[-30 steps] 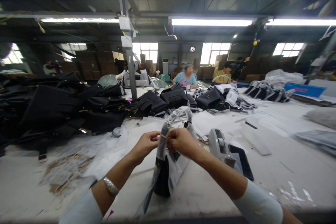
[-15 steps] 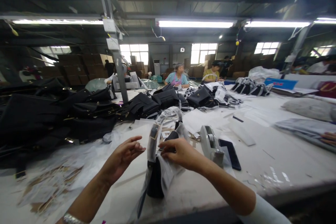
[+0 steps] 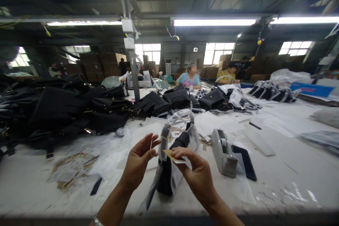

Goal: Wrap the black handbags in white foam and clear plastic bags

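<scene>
A black handbag (image 3: 164, 180) stands upright on the table in front of me, its handle (image 3: 177, 113) wrapped in clear plastic. White wrapping (image 3: 177, 178) covers part of its right side. Over the bag, my right hand (image 3: 194, 167) pinches a small tan and white card tag (image 3: 171, 155). My left hand (image 3: 139, 160), just left of the handle, has its thumb and fingers closed on a thin pale string loop (image 3: 151, 144). Whether the string joins the tag, I cannot tell.
A grey tape dispenser (image 3: 224, 153) and a dark phone (image 3: 247, 164) lie to the right. Many black bags (image 3: 58, 104) pile up at left. Strings and paper scraps (image 3: 75, 169) lie nearer. Co-workers (image 3: 189, 77) sit across the table by a metal post (image 3: 134, 70).
My right hand has come up from the bag with a card tag. My left hand has moved right, closing on a string loop. The camera view has turned left.
</scene>
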`<state>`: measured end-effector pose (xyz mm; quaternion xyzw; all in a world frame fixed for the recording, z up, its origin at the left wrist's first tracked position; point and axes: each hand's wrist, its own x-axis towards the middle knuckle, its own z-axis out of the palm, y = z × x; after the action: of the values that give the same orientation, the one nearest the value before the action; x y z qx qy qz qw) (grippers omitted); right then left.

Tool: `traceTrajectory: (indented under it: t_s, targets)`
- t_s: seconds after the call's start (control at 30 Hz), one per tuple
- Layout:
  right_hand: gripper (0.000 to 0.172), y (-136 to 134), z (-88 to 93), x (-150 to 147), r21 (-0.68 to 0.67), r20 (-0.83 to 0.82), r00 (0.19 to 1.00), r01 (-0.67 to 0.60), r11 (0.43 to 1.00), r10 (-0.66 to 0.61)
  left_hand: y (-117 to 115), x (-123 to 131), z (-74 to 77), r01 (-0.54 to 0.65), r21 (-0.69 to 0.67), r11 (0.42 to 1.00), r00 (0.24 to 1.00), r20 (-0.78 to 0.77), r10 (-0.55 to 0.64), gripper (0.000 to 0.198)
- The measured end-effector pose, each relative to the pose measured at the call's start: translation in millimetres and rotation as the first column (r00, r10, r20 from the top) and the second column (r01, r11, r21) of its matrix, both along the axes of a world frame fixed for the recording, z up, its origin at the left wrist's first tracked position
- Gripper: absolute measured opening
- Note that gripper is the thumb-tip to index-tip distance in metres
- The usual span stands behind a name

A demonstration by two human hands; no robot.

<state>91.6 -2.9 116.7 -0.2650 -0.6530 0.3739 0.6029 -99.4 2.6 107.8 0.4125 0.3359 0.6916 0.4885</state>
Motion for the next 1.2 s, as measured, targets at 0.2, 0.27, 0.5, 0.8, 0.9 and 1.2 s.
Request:
traceTrajectory:
  t_s: [0.2, 0.27, 0.5, 0.8, 0.9, 1.2]
  targets:
    - [0.005, 6, 19.5, -15, 0.122, 0.196, 0.98, -0.039, 0.992, 0.015, -12, -7, 5.0, -0.001, 0.062, 0.998, 0.981, -0.194, 0.013, 0.049]
    - [0.006, 8, 25.9, -18, 0.119, 0.279, 0.96, -0.02, 0.993, -0.014, -18, -9, 11.9, -0.016, 0.056, 0.998, 0.967, -0.252, 0.029, 0.05]
    - [0.032, 9, 36.2, -28, 0.153, 0.535, 0.836, 0.042, 0.987, -0.119, -34, -2, 44.4, -0.141, 0.182, 0.973, 0.803, -0.554, 0.219, 0.042]
    - [0.056, 7, 38.1, -30, -0.102, 0.233, 0.937, -0.243, 0.965, 0.26, -47, 0, 53.4, 0.033, 0.29, 0.957, 0.611, -0.763, 0.21, 0.041]
    - [0.05, 5, 35.7, -26, -0.276, -0.184, 0.921, -0.384, 0.881, 0.343, -49, -1, 44.4, -0.054, 0.283, 0.958, 0.642, -0.724, 0.25, 0.043]
    - [0.028, 12, 12.7, -14, -0.316, -0.123, 0.979, -0.196, 0.928, 0.164, -62, 3, -4.9, -0.417, -0.148, 0.897, 0.877, -0.325, 0.354, 0.063]
